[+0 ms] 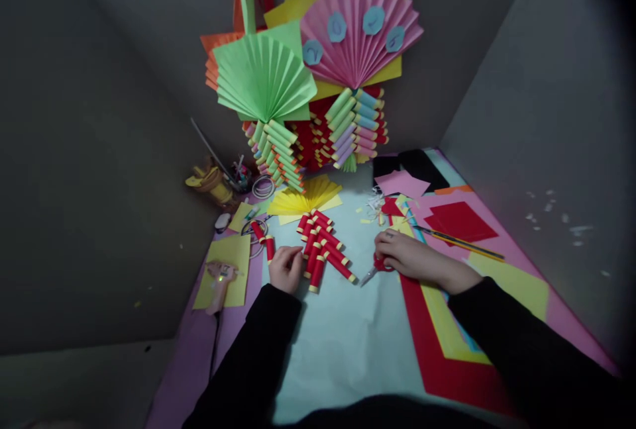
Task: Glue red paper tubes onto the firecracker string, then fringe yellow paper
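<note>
My right hand (405, 253) is closed on a pair of scissors (381, 263) with red handles, whose pointed blades rest near the table and aim down-left. My left hand (287, 270) has its fingers curled, just left of a string of red paper rolls (313, 247) with pale yellow ends. Whether anything is between those fingers is hidden. The rolls lie in slanted rows below a yellow pleated paper fan (308, 197). Two loose red rolls (269, 248) lie left of the string, above my left hand.
A pink glue gun (221, 280) lies on yellow paper at left. Green (265, 78) and pink (358, 32) paper fans hang at the back. Coloured sheets (462, 220), a pencil (467, 243) and paper scraps (376, 200) lie at right. A pot (213, 184) stands back left.
</note>
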Demonstrator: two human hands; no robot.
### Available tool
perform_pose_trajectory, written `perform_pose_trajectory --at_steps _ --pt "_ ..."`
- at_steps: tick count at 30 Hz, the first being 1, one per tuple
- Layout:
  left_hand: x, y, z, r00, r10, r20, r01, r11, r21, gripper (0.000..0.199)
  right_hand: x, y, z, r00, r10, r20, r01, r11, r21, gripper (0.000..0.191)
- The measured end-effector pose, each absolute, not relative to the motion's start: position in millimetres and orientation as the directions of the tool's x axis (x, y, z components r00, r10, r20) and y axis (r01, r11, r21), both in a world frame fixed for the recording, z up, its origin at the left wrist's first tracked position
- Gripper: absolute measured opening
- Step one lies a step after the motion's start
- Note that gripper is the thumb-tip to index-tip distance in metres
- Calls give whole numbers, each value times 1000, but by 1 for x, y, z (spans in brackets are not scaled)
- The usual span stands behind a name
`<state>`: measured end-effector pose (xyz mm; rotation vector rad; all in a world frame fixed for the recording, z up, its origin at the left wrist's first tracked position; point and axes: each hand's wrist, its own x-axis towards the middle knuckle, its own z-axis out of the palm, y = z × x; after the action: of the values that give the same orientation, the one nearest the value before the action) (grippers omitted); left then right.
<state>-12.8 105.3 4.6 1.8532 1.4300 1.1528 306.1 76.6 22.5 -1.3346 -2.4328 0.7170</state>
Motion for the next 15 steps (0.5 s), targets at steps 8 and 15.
perform_pose_trajectory --at_steps 8,15 --pt "-14 112 -2 159 859 486 528 -490 694 15 306 78 30 -449 888 99 691 415 -592 14" --pt "-13 115 0 227 849 476 518 -520 680 17 302 80 33 -454 888 73 819 449 -356 16"
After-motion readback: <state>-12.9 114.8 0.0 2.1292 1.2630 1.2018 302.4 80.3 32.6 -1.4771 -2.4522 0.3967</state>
